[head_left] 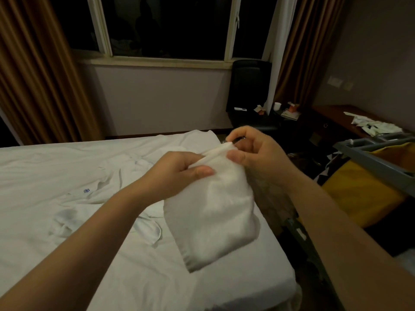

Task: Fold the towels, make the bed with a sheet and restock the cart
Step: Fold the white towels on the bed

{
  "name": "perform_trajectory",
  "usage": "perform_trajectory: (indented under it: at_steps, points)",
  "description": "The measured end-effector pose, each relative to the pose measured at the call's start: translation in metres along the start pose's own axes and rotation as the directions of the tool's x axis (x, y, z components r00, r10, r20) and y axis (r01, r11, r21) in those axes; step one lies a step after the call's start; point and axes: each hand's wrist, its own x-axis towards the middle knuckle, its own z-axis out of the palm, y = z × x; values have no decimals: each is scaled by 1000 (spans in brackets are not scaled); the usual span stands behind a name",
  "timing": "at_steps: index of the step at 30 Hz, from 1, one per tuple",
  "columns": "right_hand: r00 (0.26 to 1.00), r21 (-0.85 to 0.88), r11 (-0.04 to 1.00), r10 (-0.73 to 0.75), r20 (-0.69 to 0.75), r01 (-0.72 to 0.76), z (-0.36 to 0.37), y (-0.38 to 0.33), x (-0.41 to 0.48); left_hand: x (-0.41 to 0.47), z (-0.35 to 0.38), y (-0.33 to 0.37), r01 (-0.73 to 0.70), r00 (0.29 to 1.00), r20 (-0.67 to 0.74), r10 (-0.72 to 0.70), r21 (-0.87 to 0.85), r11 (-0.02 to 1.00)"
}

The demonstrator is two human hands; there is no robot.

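Left hand [179, 169]: thumb and curled fingers pinch the top edge of the towel.
Right hand [253, 153]: thumb and forefinger pinch the same edge at its far corner; the other fingers are curled.
White towel [211, 212]: folded, blurred, hanging down from both hands over the near right corner of the bed. Whether its lower end touches the sheet cannot be told.
Cart tray [381, 153]: grey, divided into compartments, to the right of the right hand. Their contents cannot be made out.
Yellow bag [363, 194]: hangs under the tray, below and right of the right hand; its inside is hidden.
White cup [277, 106]: beyond the right hand on a dark side table, with small orange items near it.
Bed sheet [56, 167]: white and wrinkled, spread beneath both hands.
White garment [94, 198]: crumpled, with a blue emblem, lying on the sheet left of and below the left hand.
Black chair [249, 93]: beyond the right hand, under the window.
Desk [330, 115]: far right of the right hand, strewn with white packets.
In the way: the right forearm crosses in front of the cart's lower part, and the towel covers the bed's edge.
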Motion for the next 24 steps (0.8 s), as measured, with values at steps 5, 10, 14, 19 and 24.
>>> perform_trajectory:
  at_steps: [5,10,14,19,24]
  points:
    - [994,-70,997,46,103,-39,14,17,-5,-6,11,-10,-73,987,-154,54,-127,989]
    - [1000,-250,968,6,27,2,23,11,-5,-8,13,-13,-18,993,-115,-6,-206,978]
    - [995,-375,924,-52,86,81,26,3,-5,-9,10,-13,29,997,-64,-43,-210,977]
    - [997,-199,979,-54,-50,42,27,9,-9,-6,20,-16,-61,946,-325,-9,-204,977]
    - [920,-72,973,182,-347,-220,29,47,-30,-10,16,-23,-51,908,-397,-132,-418,907]
